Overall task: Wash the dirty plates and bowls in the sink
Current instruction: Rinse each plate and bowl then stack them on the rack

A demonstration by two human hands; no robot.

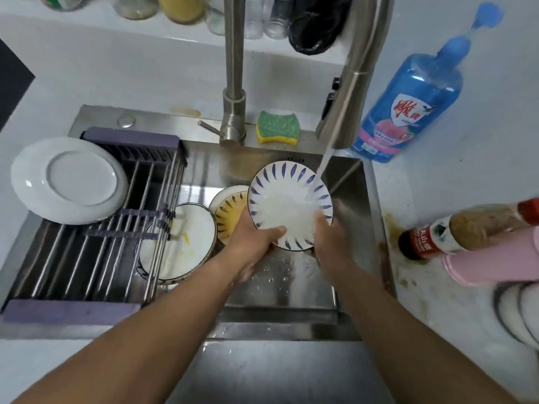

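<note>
Forearms (163,330) angled inward; left grip (253,237), right grip (329,237) both clasp plate (285,205) under water (322,164).

Dishes in the sink (354,228), with other things on its rims and to its right.
In the sink's right half, the left hand (256,237) and right hand (331,239) grip a raised plate (287,204) by its near edge, under the spout (342,123) of the faucet (233,112). The faucet stands on the sink's back ledge, with a sponge (278,128) just right of its base. A bowl (229,218) sits just left of the raised plate, and a larger plate (191,237) further left, partly under the drying rack (96,258). The rack spans the sink's left half and carries an upturned plate (70,179) at its far left corner. On the surface (452,316) right of the sink are a detergent bottle (408,106) by the back corner, a sauce bottle (466,231) and cup (495,258) nearer, and stacked plates (522,313) nearest.
</note>
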